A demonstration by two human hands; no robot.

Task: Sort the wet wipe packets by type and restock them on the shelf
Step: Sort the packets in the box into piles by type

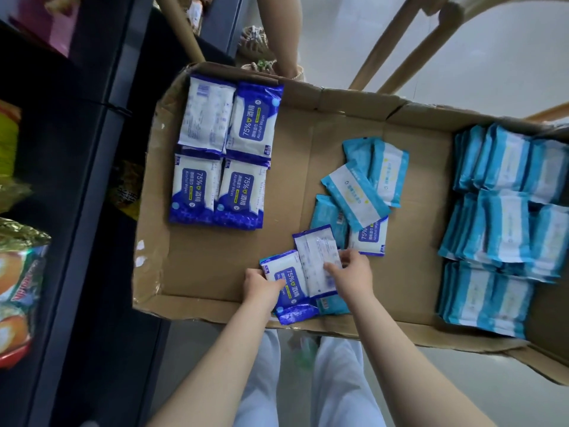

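A flat cardboard box [215, 266] holds wet wipe packets. Dark blue alcohol wipe packets [226, 149] lie grouped at its left. Light blue packets [505, 223] stand in rows at the right. A loose mixed pile [363, 186] of both kinds lies in the middle. At the near edge my left hand [261, 286] grips a dark blue alcohol packet [291, 280], face up. My right hand [351, 274] pinches a second dark blue packet [314, 257], back side up, lying partly over the first. A light blue packet [334, 305] peeks out beneath them.
A dark shelf unit [92, 180] stands to the left with snack bags [18, 291] on it. Beige chair legs [400, 44] rise behind the box. Another person's leg [283, 32] stands at the far edge. My legs are below the box.
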